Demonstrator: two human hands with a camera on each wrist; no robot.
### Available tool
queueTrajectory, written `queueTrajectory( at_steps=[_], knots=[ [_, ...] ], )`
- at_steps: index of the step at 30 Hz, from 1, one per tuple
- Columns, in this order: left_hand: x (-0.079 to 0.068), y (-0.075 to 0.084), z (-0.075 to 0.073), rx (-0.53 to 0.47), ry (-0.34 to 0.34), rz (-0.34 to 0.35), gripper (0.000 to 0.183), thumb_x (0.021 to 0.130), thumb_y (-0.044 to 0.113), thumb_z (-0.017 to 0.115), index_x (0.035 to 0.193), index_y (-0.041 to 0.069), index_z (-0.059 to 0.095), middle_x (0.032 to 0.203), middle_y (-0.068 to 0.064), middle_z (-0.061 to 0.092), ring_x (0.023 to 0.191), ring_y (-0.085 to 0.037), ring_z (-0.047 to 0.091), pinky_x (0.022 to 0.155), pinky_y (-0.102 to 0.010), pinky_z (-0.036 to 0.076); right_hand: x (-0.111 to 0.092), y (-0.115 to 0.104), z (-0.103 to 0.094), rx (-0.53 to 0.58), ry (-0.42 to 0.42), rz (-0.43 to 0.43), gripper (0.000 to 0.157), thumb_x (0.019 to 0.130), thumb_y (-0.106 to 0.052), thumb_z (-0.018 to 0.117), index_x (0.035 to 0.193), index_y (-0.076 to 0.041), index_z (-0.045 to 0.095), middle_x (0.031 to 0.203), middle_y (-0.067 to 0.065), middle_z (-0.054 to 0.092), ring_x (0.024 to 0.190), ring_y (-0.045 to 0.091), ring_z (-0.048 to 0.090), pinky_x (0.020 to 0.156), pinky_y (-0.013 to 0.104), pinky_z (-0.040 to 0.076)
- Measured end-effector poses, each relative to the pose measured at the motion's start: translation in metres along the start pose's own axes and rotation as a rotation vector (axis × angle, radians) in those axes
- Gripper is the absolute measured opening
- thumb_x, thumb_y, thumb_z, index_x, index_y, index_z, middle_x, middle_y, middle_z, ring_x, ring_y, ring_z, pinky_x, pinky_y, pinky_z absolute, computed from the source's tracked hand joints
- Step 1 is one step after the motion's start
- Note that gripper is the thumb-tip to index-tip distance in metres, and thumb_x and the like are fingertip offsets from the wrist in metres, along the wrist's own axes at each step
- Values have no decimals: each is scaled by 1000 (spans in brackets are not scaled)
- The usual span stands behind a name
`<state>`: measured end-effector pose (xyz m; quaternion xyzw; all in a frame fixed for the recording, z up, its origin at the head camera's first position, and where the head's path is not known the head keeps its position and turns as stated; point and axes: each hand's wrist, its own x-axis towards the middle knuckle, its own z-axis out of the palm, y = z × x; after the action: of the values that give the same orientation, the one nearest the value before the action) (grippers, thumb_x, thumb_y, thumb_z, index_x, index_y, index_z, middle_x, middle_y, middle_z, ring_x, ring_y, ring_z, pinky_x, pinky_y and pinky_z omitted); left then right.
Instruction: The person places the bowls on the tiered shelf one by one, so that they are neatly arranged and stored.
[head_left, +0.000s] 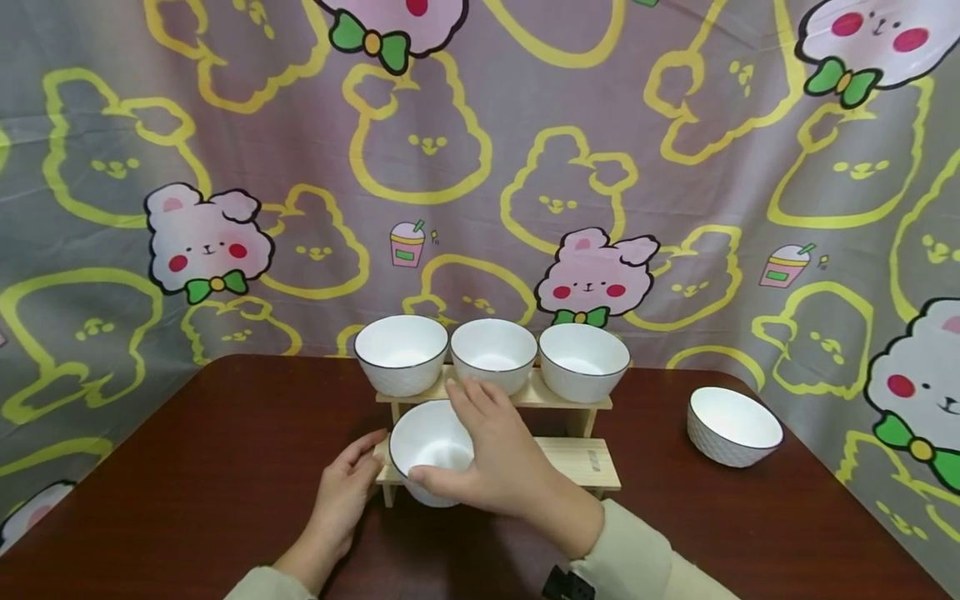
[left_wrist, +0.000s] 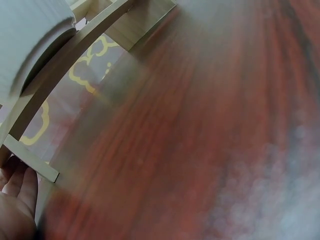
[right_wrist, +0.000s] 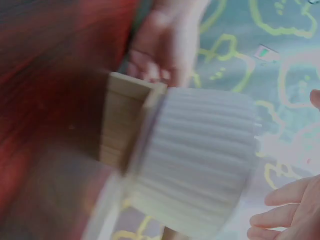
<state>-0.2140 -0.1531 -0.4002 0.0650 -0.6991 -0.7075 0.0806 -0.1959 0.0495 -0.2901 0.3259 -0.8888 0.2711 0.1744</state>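
A white bowl [head_left: 420,437] with a thin dark rim stands upright on the lower tier of a two-tier wooden rack [head_left: 573,462], at its left end. My right hand [head_left: 502,458] is spread over the bowl's right side in the head view. In the right wrist view its fingers [right_wrist: 280,215] are apart from the ribbed bowl wall [right_wrist: 200,150]. My left hand [head_left: 337,496] holds the rack's left end at the lower tier. In the left wrist view, its fingers [left_wrist: 22,185] are bent beside the rack's leg [left_wrist: 32,157].
Three similar white bowls line the upper tier: left [head_left: 401,354], middle [head_left: 493,354] and right [head_left: 585,362]. Another bowl [head_left: 735,425] with a patterned outside sits on the dark red-brown table [head_left: 225,467] to the right. A cartoon-print cloth [head_left: 480,167] hangs behind the table.
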Motion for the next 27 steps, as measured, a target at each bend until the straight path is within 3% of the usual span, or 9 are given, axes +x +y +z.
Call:
queueTrajectory(
  at_steps=[10,20,27],
  knots=[
    [0,-1,-1,-11,2,3,38,93,7,47,130,1,49,122,-16,58,85,0,57,72,-20,48,-4,-1,-41,84,111,90,85,72,-46,70,140,-5,40,145,15,37,132,33,28,101,56,29],
    [1,-1,0,-6,2,11,39,92,7,47,130,1,50,118,-13,60,84,-1,57,72,-21,48,-13,22,-76,94,296,193,74,78,-37,65,141,-8,39,144,10,39,133,31,30,102,57,26],
    [0,-1,0,-22,-2,20,39,92,6,47,130,0,49,118,-13,60,84,-1,57,72,-20,48,-20,37,-100,82,373,275,70,81,-35,61,141,-8,38,143,14,40,132,32,30,99,59,29]
  ],
)
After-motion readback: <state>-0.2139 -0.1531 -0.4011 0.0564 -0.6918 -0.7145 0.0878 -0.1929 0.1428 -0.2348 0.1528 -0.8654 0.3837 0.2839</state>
